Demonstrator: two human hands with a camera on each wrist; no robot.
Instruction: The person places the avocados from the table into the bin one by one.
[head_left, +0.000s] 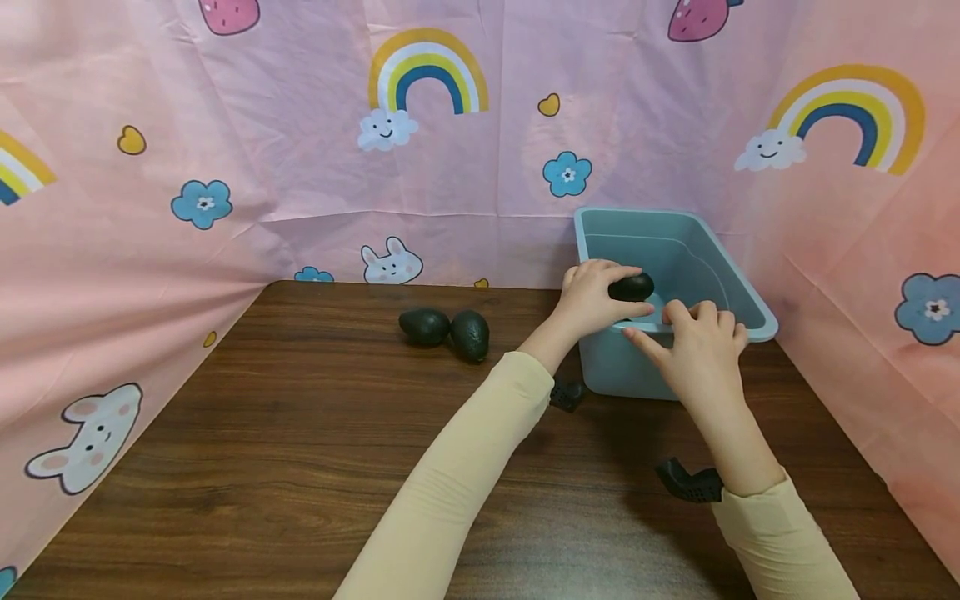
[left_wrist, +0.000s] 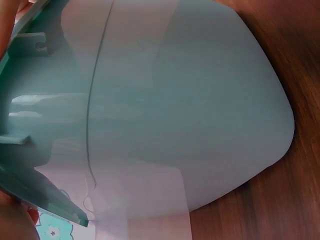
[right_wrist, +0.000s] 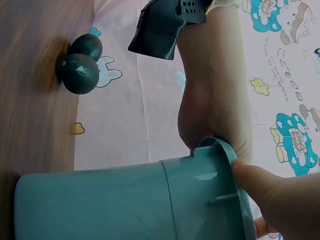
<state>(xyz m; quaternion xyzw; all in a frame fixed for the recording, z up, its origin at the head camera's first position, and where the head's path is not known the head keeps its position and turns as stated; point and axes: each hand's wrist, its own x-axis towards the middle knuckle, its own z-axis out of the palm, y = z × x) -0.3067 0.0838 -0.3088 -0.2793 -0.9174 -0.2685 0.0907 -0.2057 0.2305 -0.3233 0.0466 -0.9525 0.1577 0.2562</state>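
Over the near left rim of a blue-green plastic bin (head_left: 626, 367), my left hand (head_left: 592, 298) holds a dark green avocado (head_left: 633, 287) between its thumb and fingers. My right hand (head_left: 697, 350) grips the bin's near rim, its thumb on the outer side and its fingers over the edge. The right wrist view shows the right thumb (right_wrist: 260, 182) against the rim. Two more avocados (head_left: 424, 326) lie side by side on the table, left of the bin. Much of the bin's floor is hidden by its wall and my hands.
The brown wooden table (head_left: 315, 467) runs up to a patterned pink cloth (head_left: 465, 183) hanging behind and at both sides. The bin stands at the table's back right. Black camera mounts (head_left: 690, 483) project from my wrists.
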